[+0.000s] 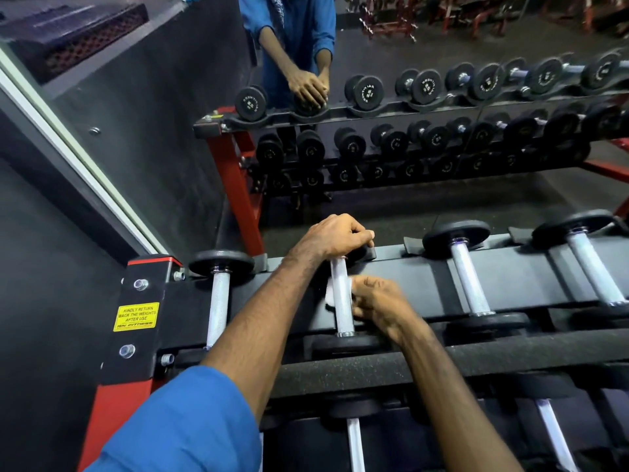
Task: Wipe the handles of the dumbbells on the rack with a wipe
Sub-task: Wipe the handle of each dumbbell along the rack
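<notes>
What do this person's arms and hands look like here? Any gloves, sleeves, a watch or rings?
Both hands are bare: no gloves on the left hand or the right hand. No watch or wristband shows on either wrist, and no rings show on the visible fingers. The left arm wears a blue sleeve pushed up near the elbow; the right forearm is uncovered as far as the picture shows.

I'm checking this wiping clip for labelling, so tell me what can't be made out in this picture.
Head view:
- The wipe: only a white scrap shows; the right hand, blurred, covers the rest.
- The far end of the second dumbbell: the left hand grips over it.
- The lower-tier dumbbell handles: cut off by the bottom edge.
- The small line on the yellow sticker: too small.
</notes>
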The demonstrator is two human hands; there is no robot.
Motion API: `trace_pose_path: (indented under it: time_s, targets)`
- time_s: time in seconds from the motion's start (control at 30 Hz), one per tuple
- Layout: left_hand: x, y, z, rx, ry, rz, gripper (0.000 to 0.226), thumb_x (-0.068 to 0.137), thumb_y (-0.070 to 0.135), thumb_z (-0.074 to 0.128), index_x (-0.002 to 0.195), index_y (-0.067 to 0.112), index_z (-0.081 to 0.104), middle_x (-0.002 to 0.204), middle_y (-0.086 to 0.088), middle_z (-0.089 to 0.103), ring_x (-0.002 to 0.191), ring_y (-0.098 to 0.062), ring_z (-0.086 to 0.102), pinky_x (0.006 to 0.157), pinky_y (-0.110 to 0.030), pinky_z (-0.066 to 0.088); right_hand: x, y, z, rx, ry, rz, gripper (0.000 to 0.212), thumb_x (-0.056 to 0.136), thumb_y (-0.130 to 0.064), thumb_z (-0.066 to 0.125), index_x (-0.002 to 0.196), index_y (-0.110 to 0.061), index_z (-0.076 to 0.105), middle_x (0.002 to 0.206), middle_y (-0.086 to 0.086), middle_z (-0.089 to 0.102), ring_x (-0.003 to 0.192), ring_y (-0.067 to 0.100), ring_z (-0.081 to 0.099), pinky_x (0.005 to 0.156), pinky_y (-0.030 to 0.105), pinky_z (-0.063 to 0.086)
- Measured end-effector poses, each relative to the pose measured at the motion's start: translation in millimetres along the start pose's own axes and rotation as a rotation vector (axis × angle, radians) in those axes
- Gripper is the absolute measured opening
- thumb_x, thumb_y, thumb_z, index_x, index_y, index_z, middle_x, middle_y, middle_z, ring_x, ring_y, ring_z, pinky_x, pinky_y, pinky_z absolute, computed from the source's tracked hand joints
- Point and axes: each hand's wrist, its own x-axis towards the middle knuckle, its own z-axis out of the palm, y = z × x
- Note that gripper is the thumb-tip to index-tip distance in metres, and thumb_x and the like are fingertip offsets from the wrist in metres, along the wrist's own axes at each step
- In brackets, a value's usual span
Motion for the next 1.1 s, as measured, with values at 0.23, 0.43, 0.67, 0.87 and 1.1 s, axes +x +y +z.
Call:
trace_pose_path:
  time_s: [0.23,0.43,0.67,0.87,1.1]
  targets:
    - [6,2,4,0.029,-0.003,0.014,0.029,0.099,0.056,0.059,0.093,0.044,0.085,0.079,0.023,0.073,0.080,-0.007,0.064,0.081,-0.034,0.053,-1,-7,-5,0.054,-0.079,0.053,0.014,0.097,-0.001,0.065,0.105,0.004,0.075,0.099,0.025,0.077,0.078,0.026,0.076,0.068,0.031,0.064]
    - [3,-1,2,-0.001,0.005,0.009,0.031,0.103,0.053,0.058,0.097,0.041,0.086,0.057,0.028,0.063,0.063,0.001,0.055,0.068,-0.031,0.041,-10,-5,-7,-0.105,-0.029,0.014,0.013,0.097,0.004,0.061,0.100,0.007,0.074,0.087,0.026,0.071,0.066,0.024,0.070,0.060,0.031,0.063]
    - [8,-2,4,0.020,-0.012,0.019,0.030,0.100,0.057,0.058,0.094,0.045,0.085,0.088,0.021,0.079,0.082,-0.002,0.067,0.084,-0.033,0.055,-7,-17,7,-0.082,0.145,-0.153,0.006,0.093,0.002,0.070,0.093,-0.002,0.075,0.081,0.014,0.074,0.069,0.019,0.067,0.059,0.026,0.058]
    - [4,0,0,-0.012,-0.033,0.033,0.031,0.104,0.054,0.058,0.096,0.042,0.085,0.059,0.029,0.065,0.057,0.007,0.057,0.068,-0.028,0.043,-23,4,11,-0.408,0.284,-0.255,0.026,0.079,-0.027,0.090,0.092,-0.016,0.070,0.076,0.004,0.077,0.064,0.018,0.071,0.058,0.036,0.058]
    - [6,-4,0,-0.080,-0.093,0.014,0.031,0.100,0.058,0.058,0.091,0.045,0.084,0.087,0.031,0.077,0.090,-0.001,0.071,0.097,-0.040,0.058,-12,-22,42,-0.668,0.495,-0.420,0.030,0.076,-0.034,0.088,0.085,-0.023,0.061,0.073,-0.005,0.068,0.067,0.010,0.065,0.059,0.032,0.052]
